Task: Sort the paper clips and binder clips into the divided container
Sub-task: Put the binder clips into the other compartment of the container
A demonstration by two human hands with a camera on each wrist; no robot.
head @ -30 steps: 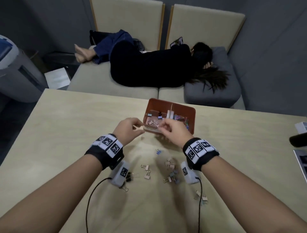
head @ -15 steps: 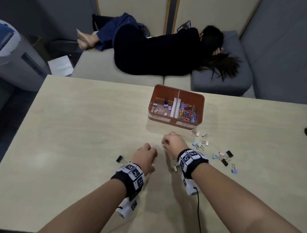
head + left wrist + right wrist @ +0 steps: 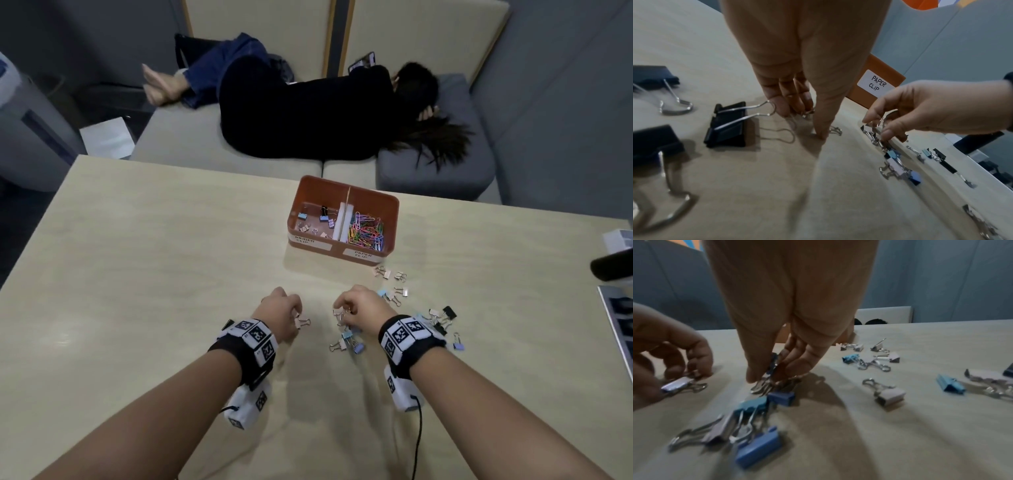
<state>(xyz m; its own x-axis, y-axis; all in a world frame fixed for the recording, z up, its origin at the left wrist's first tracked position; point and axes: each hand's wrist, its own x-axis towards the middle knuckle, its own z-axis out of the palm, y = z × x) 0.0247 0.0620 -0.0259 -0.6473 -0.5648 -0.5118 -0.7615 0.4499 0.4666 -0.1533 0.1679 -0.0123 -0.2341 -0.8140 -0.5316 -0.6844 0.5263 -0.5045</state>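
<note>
The orange divided container [image 3: 371, 202] stands at the table's far side, with binder clips in its left half and coloured paper clips [image 3: 365, 231] in its right half. My left hand [image 3: 296, 318] is low over the table and pinches a pale binder clip [image 3: 680, 384] by its wire handles. A hand's width to the right, my right hand [image 3: 342, 311] has its fingertips [image 3: 777, 368] closed on a small bunch of binder clips [image 3: 764, 384]. More blue and pale clips [image 3: 347, 342] lie just below that hand.
Loose small binder clips [image 3: 394, 284] are scattered from the container's front right corner to my right wrist. Larger black binder clips [image 3: 727, 126] lie by my left wrist. A person lies on the sofa behind the table. A white box [image 3: 616, 240] sits at the right edge.
Both hands have come back from the container to the table near me. They now pinch binder clips there.
</note>
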